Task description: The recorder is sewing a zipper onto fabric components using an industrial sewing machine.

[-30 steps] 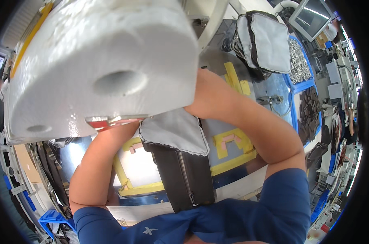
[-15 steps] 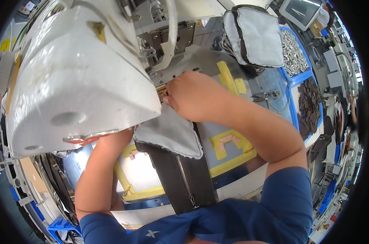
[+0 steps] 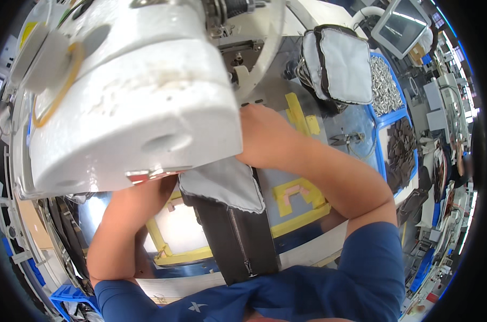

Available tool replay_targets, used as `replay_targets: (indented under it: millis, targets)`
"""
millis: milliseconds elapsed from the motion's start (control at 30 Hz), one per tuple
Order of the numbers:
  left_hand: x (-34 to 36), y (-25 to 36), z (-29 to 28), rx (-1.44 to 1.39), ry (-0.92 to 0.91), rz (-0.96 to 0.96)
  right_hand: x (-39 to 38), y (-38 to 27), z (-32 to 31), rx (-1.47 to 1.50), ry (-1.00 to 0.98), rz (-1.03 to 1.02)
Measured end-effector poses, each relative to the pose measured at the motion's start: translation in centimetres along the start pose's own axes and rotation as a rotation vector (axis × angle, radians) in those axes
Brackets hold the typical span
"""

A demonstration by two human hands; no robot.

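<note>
A black fabric pouch piece with a pale grey lining panel [image 3: 224,185] and a zipper [image 3: 238,233] lies below the white sewing machine head [image 3: 147,118], reaching toward my body. My right hand [image 3: 265,137] is beside the machine head, just above the lining panel's upper right edge. Its fingers are hidden behind the machine head, so its grip does not show. Of my left hand [image 3: 165,188], only the wrist end appears at the lining's left edge. The rest of it is covered by the machine head. The needle area is also out of sight.
Stacked grey-lined pouches [image 3: 342,64] stand at the back right. Beside them are a blue bin of metal rings or links [image 3: 385,86] and another of dark pieces [image 3: 399,153]. Small snips [image 3: 345,139] lie nearby. Yellow tape [image 3: 300,225] marks the machine bed. A monitor [image 3: 401,24] stands behind.
The view has shifted, so the machine head appears farther right and now covers my right fingers. Half a second ago those fingers showed, curled at the work. The pouch stays nearly in place.
</note>
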State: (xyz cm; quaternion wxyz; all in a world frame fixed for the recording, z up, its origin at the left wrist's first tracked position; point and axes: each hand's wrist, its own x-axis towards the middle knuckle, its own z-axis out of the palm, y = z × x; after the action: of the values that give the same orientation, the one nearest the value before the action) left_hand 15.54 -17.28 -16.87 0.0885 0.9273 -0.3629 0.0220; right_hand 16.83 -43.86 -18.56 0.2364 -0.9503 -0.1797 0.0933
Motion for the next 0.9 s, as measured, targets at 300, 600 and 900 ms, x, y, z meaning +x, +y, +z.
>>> replay_targets:
  millis: [300, 600, 900]
  targets:
    - [-0.6, 5.4, -5.3, -0.247, 0.150, 0.244, -0.9, 1.0, -0.3, 0.113, 0.221, -0.199]
    - [0.4, 4.4, -1.0, -0.507, 0.041, 0.302, -1.3, -1.2, -1.9, -0.009, 0.137, -0.180]
    - [-0.1, 4.2, -0.9, -0.362, -0.088, 0.317, -1.1, -0.2, -0.6, 0.070, 0.245, -0.255]
